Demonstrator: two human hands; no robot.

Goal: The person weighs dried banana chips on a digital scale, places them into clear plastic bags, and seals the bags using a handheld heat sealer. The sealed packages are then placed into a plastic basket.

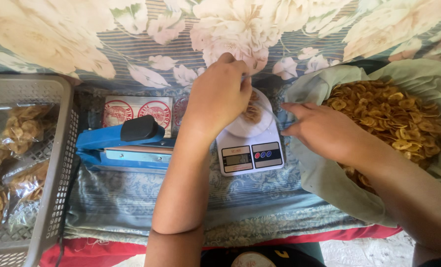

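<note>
Looking down, you have your left hand (219, 96) over the small white kitchen scale (249, 148), fingers bunched together and curled down above its round white pan. They pinch the top of a clear plastic bag (254, 110) that sits on the pan with a few fried chips inside; how tightly you grip it you cannot tell, since the back of the hand hides the fingertips. Your right hand (324, 129) lies just beside the scale on its right, palm down, fingers stretched out flat and loosely together, pointing toward the pan. It holds nothing, and the fingertips reach the bag's edge or stop just short of it; the view does not settle which.

Under your right wrist and forearm lies a pale green cloth (319, 173), opened out and heaped with golden fried chips (388, 116). To the left of the scale sits a blue heat sealer (124, 146) with a black knob on its arm, and behind it lie flat printed labels (139, 110) with round red marks. At the far left stands a grey plastic basket (57, 163) holding filled clear packets of chips (18, 133). Everything rests on a floral bedsheet (146, 193) of blue and cream.
</note>
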